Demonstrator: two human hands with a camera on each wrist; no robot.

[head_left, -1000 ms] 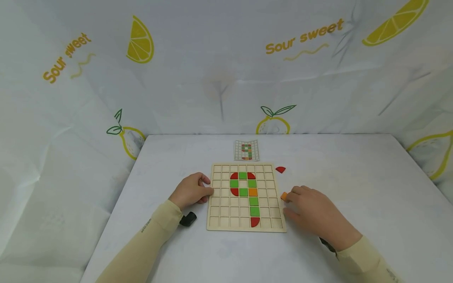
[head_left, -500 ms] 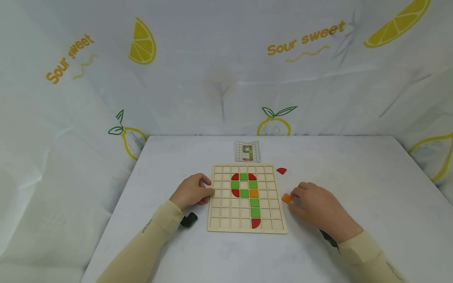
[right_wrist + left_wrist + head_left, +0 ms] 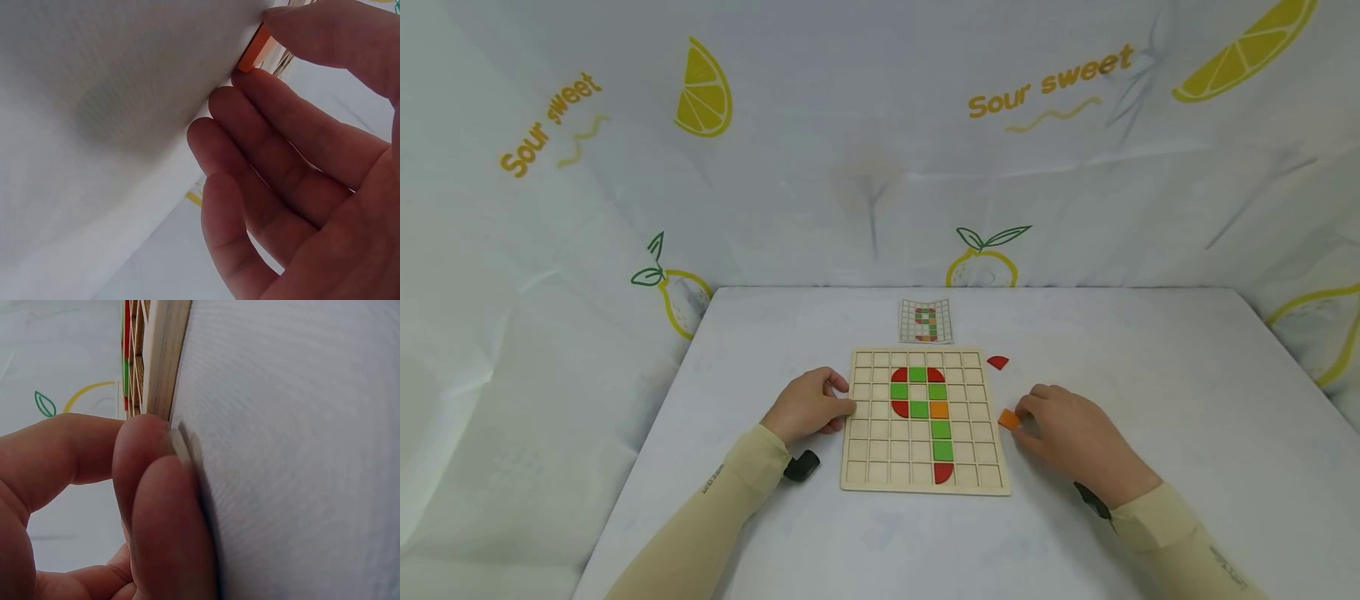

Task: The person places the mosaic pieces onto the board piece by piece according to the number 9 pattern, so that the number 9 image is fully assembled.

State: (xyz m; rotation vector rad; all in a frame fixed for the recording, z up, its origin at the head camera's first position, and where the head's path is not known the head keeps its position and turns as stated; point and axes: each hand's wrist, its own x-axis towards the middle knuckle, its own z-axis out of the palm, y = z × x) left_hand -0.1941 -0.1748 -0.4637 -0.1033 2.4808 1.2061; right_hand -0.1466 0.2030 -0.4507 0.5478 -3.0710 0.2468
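Note:
A wooden grid board (image 3: 880, 454) lies on the table, with red, green and orange tiles set in it in the shape of a 9. At its left edge, my left hand (image 3: 808, 404) touches the rim with bent fingers and thumb; in the left wrist view a fingertip (image 3: 140, 440) meets the board's side (image 3: 165, 362). Right of the board, my right hand (image 3: 1075, 437) pinches an orange square tile (image 3: 1009, 419) at its near side, between thumb and index finger. The right wrist view shows this orange tile (image 3: 253, 53) edge-on, low at the white cloth, the other fingers loosely curved.
A red quarter-round tile (image 3: 997, 362) lies loose by the board's upper right corner. Behind the board is a small pattern card (image 3: 926, 322) showing a coloured 9. A white cloth with lemon prints (image 3: 981, 268) rises at the table's back edge.
My right hand has drawn back slightly to the right from the board, and the orange tile has turned and shows more fully. The left hand stays at the board's edge.

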